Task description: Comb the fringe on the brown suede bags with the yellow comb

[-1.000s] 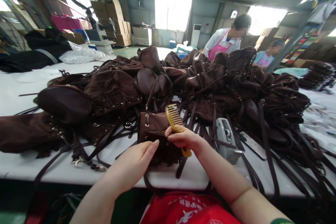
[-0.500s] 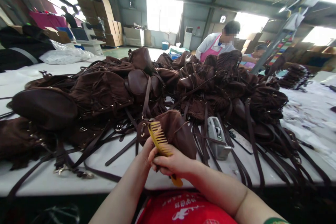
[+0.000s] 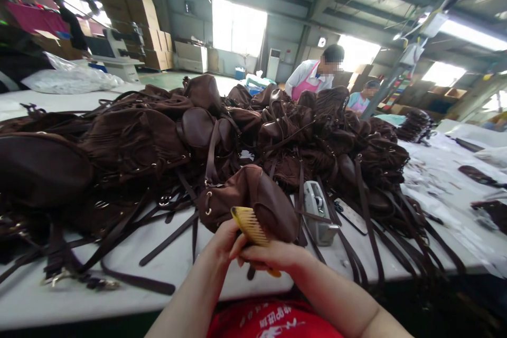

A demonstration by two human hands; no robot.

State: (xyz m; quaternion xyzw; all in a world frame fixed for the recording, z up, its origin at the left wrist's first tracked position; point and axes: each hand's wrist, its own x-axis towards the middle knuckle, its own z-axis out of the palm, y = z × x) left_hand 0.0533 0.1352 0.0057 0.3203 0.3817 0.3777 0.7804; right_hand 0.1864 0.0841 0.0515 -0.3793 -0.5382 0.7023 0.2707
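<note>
The yellow comb (image 3: 250, 226) is gripped in the right hand (image 3: 275, 255), its teeth shown in front of the bag (image 3: 233, 198), while the left hand (image 3: 226, 235) is set at the bag's near edge, its fingers too hidden for a hold to be told. The bag is laid on the white table (image 3: 130, 253) before the brown pile (image 3: 134, 140), and would probably be found light, soft and floppy, best held by the rounded end (smooth, leather-like, seemingly firmer) rather than the matt, suede-like body pierced by metal-ringed eyelets (image 3: 208, 203); the comb is judged stiff and best held by its spine.
</note>
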